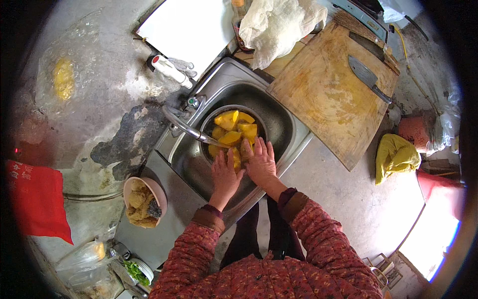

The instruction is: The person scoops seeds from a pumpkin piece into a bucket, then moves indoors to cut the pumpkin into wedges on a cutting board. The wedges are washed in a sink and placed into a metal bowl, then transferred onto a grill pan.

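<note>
A round metal pot (204, 148) stands in the stainless steel sink (186, 168), holding several yellow-orange chunks that look like pumpkin (226, 120). The curved faucet (186, 129) reaches over the pot, its spout end above the chunks. My left hand (226, 175) is at the pot's near side, thumb and fingers around a chunk (236, 159); whether it grips that chunk is unclear. To its right, my right hand (261, 162) lies over the near right rim, fingers spread, its tips by other chunks. Its underside is hidden.
On the right, a cleaver (363, 71) lies on a large wooden cutting board (317, 89) that overhangs the sink's corner. A pink bowl (162, 190) of scrubbers sits left of the sink. Behind are a white cloth (276, 26) and a white-handled tap fitting (170, 71).
</note>
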A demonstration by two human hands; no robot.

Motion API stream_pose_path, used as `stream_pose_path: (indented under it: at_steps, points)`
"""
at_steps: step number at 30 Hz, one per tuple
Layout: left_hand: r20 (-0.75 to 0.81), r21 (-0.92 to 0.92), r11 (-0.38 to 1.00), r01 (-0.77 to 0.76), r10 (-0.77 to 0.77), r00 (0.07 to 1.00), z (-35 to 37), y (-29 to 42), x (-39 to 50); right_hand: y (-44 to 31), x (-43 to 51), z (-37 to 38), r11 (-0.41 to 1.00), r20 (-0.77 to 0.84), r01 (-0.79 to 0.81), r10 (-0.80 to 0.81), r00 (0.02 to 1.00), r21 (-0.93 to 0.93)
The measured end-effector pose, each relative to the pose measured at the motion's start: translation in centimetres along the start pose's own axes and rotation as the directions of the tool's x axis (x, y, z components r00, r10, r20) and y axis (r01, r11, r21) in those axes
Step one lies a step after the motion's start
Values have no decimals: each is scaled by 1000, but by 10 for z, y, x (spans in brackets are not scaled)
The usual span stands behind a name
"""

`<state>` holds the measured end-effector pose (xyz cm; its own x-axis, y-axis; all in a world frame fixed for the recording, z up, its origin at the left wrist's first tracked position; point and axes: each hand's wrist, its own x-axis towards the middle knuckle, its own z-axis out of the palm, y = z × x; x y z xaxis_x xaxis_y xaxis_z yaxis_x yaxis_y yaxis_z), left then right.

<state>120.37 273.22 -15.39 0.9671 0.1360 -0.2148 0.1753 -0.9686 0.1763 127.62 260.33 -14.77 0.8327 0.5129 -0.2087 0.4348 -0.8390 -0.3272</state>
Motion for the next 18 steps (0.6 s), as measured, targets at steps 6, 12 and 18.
stream_pose_path:
  at_steps: [6, 12, 18]
  points:
    - [-162, 103, 994, -44, 60, 985, 25, -32, 30, -19, 46, 17, 991, 145, -112, 121, 982, -69]
    - [-103, -192, 980, 47, -67, 992, 23, -52, 54, -3, 59, 19, 854, 140, -247, 205, 969, 458]
    - [-31, -724, 674, 143, -240, 970, 6, -57, 60, 7, 49, 39, 183, 198, -296, 419, 886, 938]
